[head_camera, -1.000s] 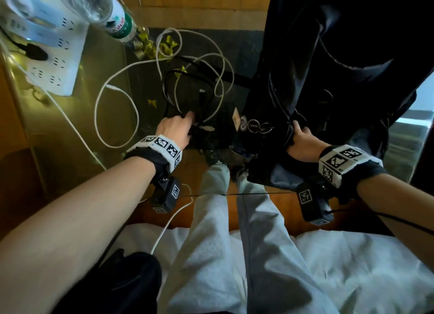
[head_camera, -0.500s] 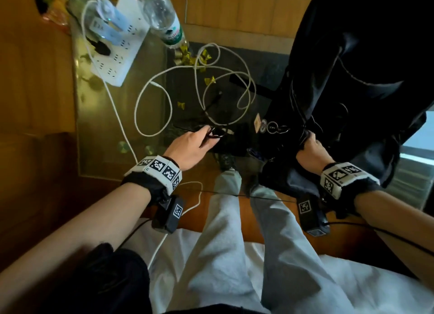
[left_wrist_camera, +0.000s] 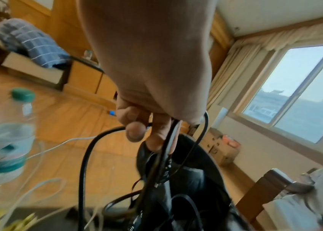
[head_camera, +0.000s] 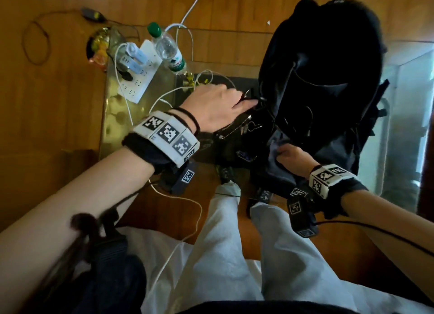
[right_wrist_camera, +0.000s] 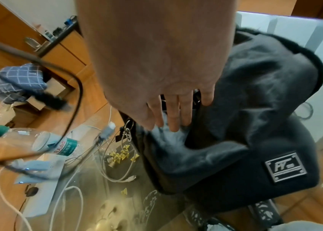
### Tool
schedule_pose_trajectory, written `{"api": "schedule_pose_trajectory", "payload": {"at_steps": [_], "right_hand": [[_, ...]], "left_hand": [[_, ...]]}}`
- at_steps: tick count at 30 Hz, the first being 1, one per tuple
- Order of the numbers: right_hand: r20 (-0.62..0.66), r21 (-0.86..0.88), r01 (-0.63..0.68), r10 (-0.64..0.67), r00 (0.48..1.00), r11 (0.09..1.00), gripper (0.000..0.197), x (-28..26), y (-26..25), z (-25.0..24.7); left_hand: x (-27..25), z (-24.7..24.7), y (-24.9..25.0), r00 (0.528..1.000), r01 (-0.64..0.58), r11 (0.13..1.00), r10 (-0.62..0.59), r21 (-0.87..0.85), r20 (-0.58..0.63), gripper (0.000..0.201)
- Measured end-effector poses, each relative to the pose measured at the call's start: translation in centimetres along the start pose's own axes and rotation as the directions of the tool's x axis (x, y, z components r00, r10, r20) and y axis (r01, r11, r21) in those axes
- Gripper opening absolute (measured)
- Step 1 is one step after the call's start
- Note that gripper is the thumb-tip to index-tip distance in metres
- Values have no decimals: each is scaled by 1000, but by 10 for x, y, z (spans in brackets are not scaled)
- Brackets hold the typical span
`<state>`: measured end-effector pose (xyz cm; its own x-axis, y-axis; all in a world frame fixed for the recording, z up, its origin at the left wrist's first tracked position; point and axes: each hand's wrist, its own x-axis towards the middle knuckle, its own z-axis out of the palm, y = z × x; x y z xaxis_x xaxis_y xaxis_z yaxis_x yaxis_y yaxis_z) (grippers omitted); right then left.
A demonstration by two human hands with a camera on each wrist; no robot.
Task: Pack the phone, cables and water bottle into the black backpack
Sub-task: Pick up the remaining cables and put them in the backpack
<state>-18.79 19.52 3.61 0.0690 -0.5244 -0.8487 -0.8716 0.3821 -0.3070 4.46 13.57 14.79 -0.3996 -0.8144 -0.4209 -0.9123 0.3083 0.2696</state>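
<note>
Reaching across the table [head_camera: 110,116] with the left hand [head_camera: 215,106], forearm stretched forward and to the right, knuckles up. Pinching a bundle of black cable [left_wrist_camera: 85,157] between thumb and curled fingers [left_wrist_camera: 157,137], with loops dangling into the mouth of the black backpack [head_camera: 328,83]. Gripping the near rim of the backpack's opening with the right hand [head_camera: 291,159], wrist bent down, fingers [right_wrist_camera: 176,114] tucked inside the dark fabric and thumb over the outside, holding the mouth apart. Standing upright on the right part of the table, the backpack, its logo patch [right_wrist_camera: 285,167] facing the right wrist camera. Standing at the far left of the table, beside a white power strip [head_camera: 138,78], the water bottle [head_camera: 168,51] with green cap. Lying in loose curls on the glass between bottle and backpack, white cables [right_wrist_camera: 117,171], well apart from both hands. Locating the phone: cannot tell.
</note>
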Motion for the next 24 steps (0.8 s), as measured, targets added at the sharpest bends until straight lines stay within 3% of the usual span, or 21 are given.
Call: {"api": "schedule_pose_trajectory", "payload": {"at_steps": [5, 11, 14, 16, 18, 20, 24], "right_hand": [[-9, 32, -9, 9, 1000, 999, 32, -21, 40, -18], [-29, 116, 28, -25, 999, 993, 31, -37, 72, -41], [-51, 183, 49, -40, 998, 982, 31, -38, 80, -51], [-54, 225, 66, -56, 997, 972, 31, -36, 82, -55], [-56, 253, 85, -73, 996, 964, 31, -32, 83, -59], [-58, 274, 97, -84, 995, 957, 30, -27, 83, -60], [-47, 290, 111, -102, 994, 951, 30, -16, 84, -64]], "left_hand": [[43, -51, 56, 994, -80, 997, 78, -20, -83, 64], [85, -92, 113, 962, -151, 971, 101, -186, -255, 60], [106, -97, 128, 944, -183, 902, 52, -390, -325, 70], [122, -89, 131, 943, -202, 819, 15, -536, -332, 64], [140, -68, 128, 954, -158, 734, -59, -661, -293, 58], [155, -37, 122, 969, -40, 672, -156, -739, -193, 52], [163, 28, 98, 954, 297, 785, -261, -544, 146, 54]]}}
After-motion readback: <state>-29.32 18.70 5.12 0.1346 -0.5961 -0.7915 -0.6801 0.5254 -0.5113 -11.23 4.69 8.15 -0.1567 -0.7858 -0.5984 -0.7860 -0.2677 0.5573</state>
